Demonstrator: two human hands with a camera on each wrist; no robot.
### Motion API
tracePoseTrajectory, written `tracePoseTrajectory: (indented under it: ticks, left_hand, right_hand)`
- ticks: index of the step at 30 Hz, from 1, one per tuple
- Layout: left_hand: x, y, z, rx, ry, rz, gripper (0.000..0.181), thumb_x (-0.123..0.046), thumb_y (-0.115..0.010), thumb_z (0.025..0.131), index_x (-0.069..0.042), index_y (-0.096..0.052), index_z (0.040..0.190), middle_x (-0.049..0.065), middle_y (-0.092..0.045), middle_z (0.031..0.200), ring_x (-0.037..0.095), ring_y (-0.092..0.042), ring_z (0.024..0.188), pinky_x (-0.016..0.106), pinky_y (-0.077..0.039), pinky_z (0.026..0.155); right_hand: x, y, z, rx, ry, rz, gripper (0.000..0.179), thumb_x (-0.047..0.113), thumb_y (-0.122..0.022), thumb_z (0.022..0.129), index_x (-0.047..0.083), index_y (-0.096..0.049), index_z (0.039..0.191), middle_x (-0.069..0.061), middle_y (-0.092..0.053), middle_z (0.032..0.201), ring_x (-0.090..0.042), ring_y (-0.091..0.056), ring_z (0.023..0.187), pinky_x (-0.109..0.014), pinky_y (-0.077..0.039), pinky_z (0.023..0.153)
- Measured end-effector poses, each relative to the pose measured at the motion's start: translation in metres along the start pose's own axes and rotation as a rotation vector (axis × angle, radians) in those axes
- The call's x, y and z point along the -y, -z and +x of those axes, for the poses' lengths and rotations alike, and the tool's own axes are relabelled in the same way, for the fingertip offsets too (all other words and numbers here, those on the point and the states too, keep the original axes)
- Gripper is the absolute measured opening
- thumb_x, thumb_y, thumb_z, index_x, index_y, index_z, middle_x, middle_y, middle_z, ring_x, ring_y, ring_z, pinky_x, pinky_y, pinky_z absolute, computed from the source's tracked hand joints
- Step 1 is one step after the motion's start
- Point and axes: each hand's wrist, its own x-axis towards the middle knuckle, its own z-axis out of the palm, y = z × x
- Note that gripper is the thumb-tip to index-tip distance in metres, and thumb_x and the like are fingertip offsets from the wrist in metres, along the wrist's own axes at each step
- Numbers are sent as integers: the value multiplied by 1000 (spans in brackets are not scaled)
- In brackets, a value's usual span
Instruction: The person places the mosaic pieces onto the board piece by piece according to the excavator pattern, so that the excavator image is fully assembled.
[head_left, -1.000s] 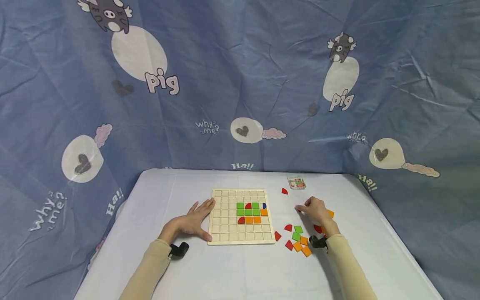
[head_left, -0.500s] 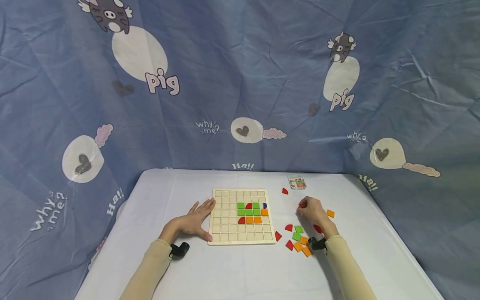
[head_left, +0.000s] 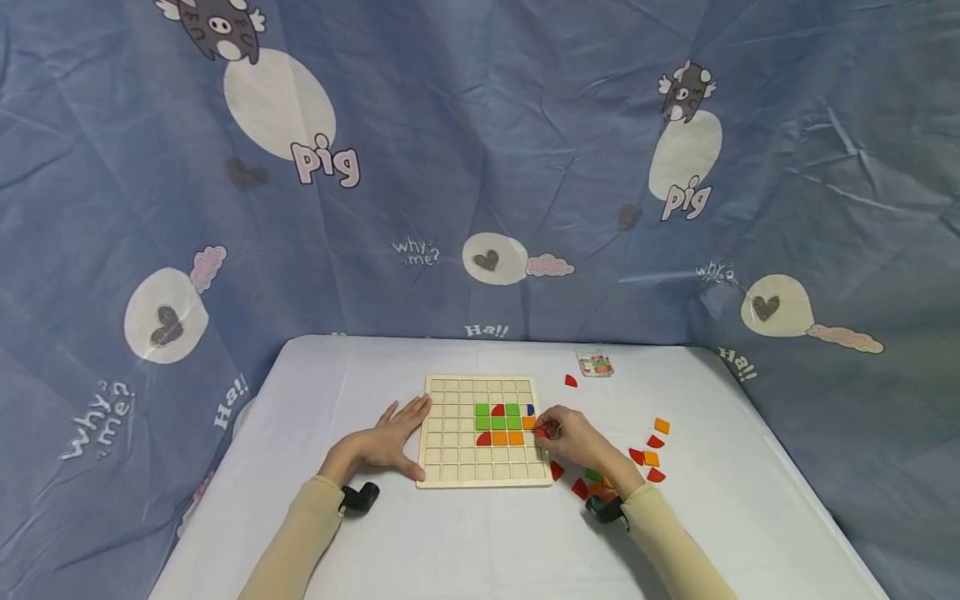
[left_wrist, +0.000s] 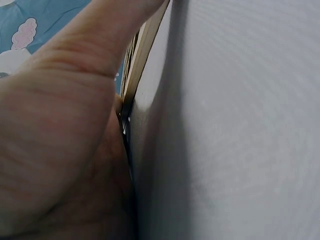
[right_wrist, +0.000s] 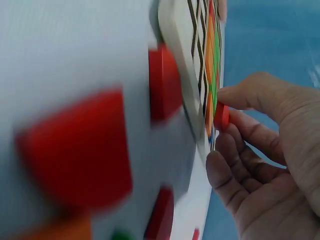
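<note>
A wooden grid board [head_left: 450, 457] lies on the white table, with green, orange, red and blue tiles set in its right half. My left hand [head_left: 388, 440] rests against the board's left edge, thumb and fingers spread; the left wrist view shows mostly its palm beside the board's side [left_wrist: 145, 55]. At the right edge my right hand [head_left: 573, 437] pinches a red quarter-circle tile [right_wrist: 221, 116] between thumb and index finger, right over the board's rim near the orange tile [head_left: 529, 423].
Loose red tiles [head_left: 656, 476], orange tiles [head_left: 651, 459] and green ones lie right of the board, some partly hidden under my right forearm. A single red tile [head_left: 571, 381] and a small picture card [head_left: 596, 364] lie farther back. A blue patterned cloth [head_left: 420, 183] hangs behind the table.
My right hand has moved left from the loose tiles to the board's right edge, carrying the red tile. Tiles it covered at the right now show. My left hand stays put.
</note>
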Motion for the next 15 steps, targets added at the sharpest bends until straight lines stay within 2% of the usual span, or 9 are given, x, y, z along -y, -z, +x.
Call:
tracePoseTrajectory:
  ticks: [5,15]
  left_hand:
    - [1,-1,1,6,2,13,135,-58,-83,63,-3,-1,155,11,5,163,30,6,151,56,10,119]
    - [1,0,0,7,3,2,135,-56,-84,63,-2,-1,154,12,5,163,31,6,151,56,11,119]
  right_hand:
    - [5,-8,3,56,57,-4,19,16,-75,84,10,-66,100,4,-62,88,-9,-55,76,-20,-51,66]
    - [7,-6,9,56,8,1,17,17,-78,82,11,-67,94,5,-64,86,-9,-57,76,-18,-52,67]
